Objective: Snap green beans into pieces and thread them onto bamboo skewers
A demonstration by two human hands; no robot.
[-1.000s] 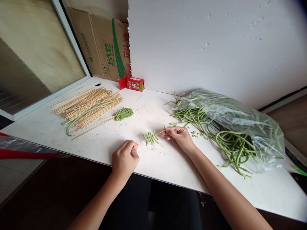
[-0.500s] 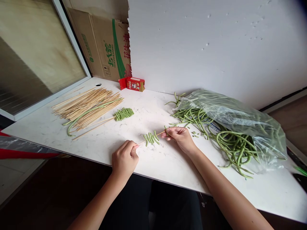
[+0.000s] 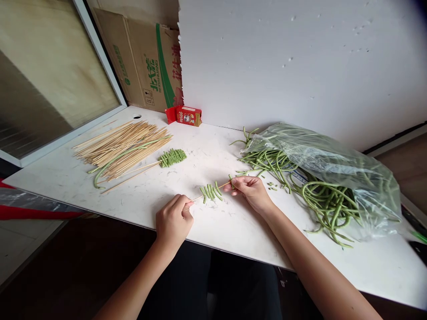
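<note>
My left hand (image 3: pixel 174 218) is closed on one end of a thin wooden skewer (image 3: pixel 197 198), above the table's front part. Several short green bean pieces (image 3: pixel 211 192) are threaded crosswise along the skewer's middle. At the skewer's other end, my right hand (image 3: pixel 251 191) pinches a green bean piece (image 3: pixel 230 178) between its fingers. Behind my hands lie skewers whose ends are packed with bean pieces (image 3: pixel 172 157). A few cut pieces (image 3: pixel 271 186) rest just right of my right hand.
Loose skewers (image 3: pixel 123 146) lie in a pile at the left, with a long bean (image 3: pixel 110 163) across them. A red box (image 3: pixel 189 116) and a carton (image 3: pixel 147 66) stand behind. Long beans (image 3: pixel 328 202) spill from a plastic bag (image 3: pixel 376 195) at the right. The white table (image 3: pixel 213 231) ends near my lap.
</note>
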